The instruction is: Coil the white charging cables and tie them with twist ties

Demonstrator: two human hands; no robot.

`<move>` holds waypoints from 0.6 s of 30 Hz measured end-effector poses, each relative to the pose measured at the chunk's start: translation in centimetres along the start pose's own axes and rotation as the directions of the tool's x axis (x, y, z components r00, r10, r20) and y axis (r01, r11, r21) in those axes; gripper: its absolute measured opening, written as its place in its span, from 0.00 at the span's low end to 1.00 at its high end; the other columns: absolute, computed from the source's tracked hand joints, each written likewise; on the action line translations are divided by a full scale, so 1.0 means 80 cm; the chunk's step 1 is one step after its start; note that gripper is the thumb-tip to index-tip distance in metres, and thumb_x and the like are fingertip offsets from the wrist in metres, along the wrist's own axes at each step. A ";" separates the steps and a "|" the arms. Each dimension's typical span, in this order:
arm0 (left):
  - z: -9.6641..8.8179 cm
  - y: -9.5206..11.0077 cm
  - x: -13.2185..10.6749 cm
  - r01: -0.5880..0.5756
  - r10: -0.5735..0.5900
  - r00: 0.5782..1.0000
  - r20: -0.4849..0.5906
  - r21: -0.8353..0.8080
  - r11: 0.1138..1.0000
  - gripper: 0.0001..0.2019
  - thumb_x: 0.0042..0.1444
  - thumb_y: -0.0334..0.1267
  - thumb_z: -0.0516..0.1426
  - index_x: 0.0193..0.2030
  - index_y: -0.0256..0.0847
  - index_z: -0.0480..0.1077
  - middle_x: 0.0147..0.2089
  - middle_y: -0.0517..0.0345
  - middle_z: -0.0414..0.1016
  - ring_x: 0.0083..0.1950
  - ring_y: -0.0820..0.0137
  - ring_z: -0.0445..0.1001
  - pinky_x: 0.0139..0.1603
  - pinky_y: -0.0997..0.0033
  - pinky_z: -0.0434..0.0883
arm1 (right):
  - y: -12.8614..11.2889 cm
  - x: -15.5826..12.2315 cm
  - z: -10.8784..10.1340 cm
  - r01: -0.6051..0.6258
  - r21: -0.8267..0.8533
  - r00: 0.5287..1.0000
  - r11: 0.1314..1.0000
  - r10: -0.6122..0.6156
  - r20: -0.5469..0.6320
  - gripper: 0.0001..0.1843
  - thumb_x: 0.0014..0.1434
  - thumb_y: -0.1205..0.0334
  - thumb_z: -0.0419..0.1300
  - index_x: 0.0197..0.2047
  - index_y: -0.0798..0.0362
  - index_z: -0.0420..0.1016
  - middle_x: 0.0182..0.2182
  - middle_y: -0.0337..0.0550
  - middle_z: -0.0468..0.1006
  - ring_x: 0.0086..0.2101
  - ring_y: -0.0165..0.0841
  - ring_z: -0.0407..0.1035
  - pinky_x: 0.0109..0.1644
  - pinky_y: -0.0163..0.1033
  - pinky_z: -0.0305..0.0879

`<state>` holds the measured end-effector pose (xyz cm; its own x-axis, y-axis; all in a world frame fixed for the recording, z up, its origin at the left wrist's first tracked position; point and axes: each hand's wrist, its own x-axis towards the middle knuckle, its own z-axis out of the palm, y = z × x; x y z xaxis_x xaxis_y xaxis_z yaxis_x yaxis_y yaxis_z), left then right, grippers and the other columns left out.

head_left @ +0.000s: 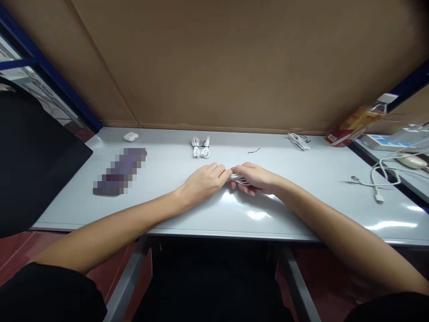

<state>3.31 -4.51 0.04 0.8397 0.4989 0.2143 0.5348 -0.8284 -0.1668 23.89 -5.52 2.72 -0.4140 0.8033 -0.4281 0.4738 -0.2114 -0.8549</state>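
My left hand and my right hand meet over the middle of the grey table. Between them lies a coiled white cable. My right hand's fingers are wrapped round the coil. My left hand's fingertips pinch its left end. Most of the cable is hidden under my right hand.
Two tied white cable bundles lie behind my hands, a black twist tie to their right, another white bundle at the back right. A loose white cable lies at the right, an earbud case and a blurred flat object at the left. Cardboard wall behind.
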 end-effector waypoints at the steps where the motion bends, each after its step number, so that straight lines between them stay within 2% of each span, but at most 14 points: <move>1: 0.000 -0.001 0.000 0.006 -0.006 1.000 0.014 -0.026 1.000 0.17 0.76 0.35 0.42 0.49 0.34 0.70 0.42 0.46 0.75 0.42 0.59 0.73 0.40 0.62 0.66 | 0.000 0.001 -0.003 0.015 -0.009 1.000 1.000 -0.014 0.021 0.28 0.71 0.45 0.48 0.27 0.53 0.75 0.14 0.38 0.67 0.16 0.31 0.58 0.23 0.39 0.56; 3: 0.002 -0.004 0.000 0.055 -0.049 0.998 0.048 -0.116 0.992 0.16 0.76 0.38 0.42 0.47 0.36 0.69 0.43 0.47 0.75 0.42 0.60 0.73 0.38 0.64 0.66 | 0.003 0.005 -0.013 0.103 -0.096 0.995 0.990 -0.104 -0.002 0.33 0.72 0.39 0.45 0.30 0.53 0.77 0.17 0.41 0.72 0.19 0.33 0.64 0.26 0.39 0.61; 5: 0.003 -0.011 -0.002 0.151 -0.134 0.987 0.084 -0.247 0.957 0.15 0.76 0.40 0.43 0.48 0.38 0.67 0.45 0.49 0.75 0.42 0.61 0.74 0.36 0.65 0.65 | 0.010 0.010 -0.035 0.196 -0.283 0.957 0.939 -0.246 -0.152 0.34 0.72 0.37 0.43 0.35 0.53 0.79 0.24 0.44 0.78 0.26 0.35 0.71 0.33 0.40 0.65; 7: 0.002 -0.018 -0.004 0.251 -0.226 0.968 0.112 -0.348 0.903 0.13 0.76 0.43 0.43 0.48 0.41 0.65 0.46 0.51 0.75 0.42 0.61 0.74 0.36 0.65 0.65 | 0.024 0.017 -0.066 0.174 -0.509 0.840 0.843 -0.397 -0.370 0.27 0.73 0.43 0.46 0.42 0.52 0.80 0.36 0.47 0.82 0.35 0.39 0.74 0.43 0.43 0.68; 9: 0.001 -0.024 -0.005 0.316 -0.285 0.949 0.137 -0.404 0.858 0.13 0.75 0.44 0.43 0.47 0.43 0.64 0.43 0.53 0.75 0.38 0.61 0.73 0.34 0.65 0.64 | 0.043 0.022 -0.100 0.081 -0.667 0.731 0.741 -0.499 -0.465 0.19 0.69 0.49 0.54 0.47 0.54 0.79 0.46 0.52 0.80 0.42 0.42 0.73 0.49 0.47 0.68; 10: -0.001 -0.026 -0.006 0.337 -0.301 0.942 0.150 -0.425 0.840 0.12 0.75 0.45 0.43 0.46 0.43 0.63 0.40 0.54 0.75 0.35 0.61 0.72 0.33 0.64 0.63 | 0.053 0.025 -0.115 0.045 -0.685 0.708 0.727 -0.507 -0.491 0.18 0.68 0.50 0.56 0.51 0.54 0.78 0.50 0.54 0.77 0.44 0.43 0.73 0.50 0.48 0.68; 12: -0.003 -0.031 -0.006 0.357 -0.316 0.934 0.167 -0.481 0.801 0.11 0.73 0.44 0.44 0.44 0.44 0.61 0.34 0.56 0.73 0.31 0.62 0.70 0.32 0.65 0.62 | 0.070 0.030 -0.138 0.020 -0.715 0.729 0.699 -0.499 -0.468 0.18 0.66 0.50 0.58 0.52 0.52 0.78 0.52 0.55 0.74 0.50 0.46 0.71 0.55 0.50 0.68; 14: -0.004 -0.035 -0.006 0.353 -0.314 0.934 0.170 -0.572 0.740 0.10 0.72 0.45 0.46 0.41 0.44 0.61 0.32 0.57 0.72 0.30 0.63 0.69 0.32 0.65 0.62 | 0.080 0.037 -0.149 -0.014 -0.720 0.751 0.694 -0.468 -0.466 0.15 0.66 0.51 0.58 0.48 0.51 0.79 0.51 0.54 0.73 0.52 0.47 0.69 0.57 0.51 0.67; 18: -0.003 -0.043 -0.006 0.300 -0.292 0.946 0.143 -0.728 0.616 0.14 0.72 0.49 0.48 0.39 0.43 0.65 0.36 0.56 0.77 0.34 0.65 0.72 0.37 0.65 0.65 | 0.079 0.047 -0.147 -0.091 -0.684 0.776 0.724 -0.379 -0.504 0.13 0.67 0.52 0.56 0.39 0.52 0.76 0.50 0.53 0.72 0.45 0.44 0.70 0.52 0.49 0.68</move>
<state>1.00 -1.93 0.73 0.6514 0.7502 0.1137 0.5129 -0.5457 0.6627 34.45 2.70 -0.87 -0.1087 0.9842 0.1396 0.9123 0.1546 -0.3793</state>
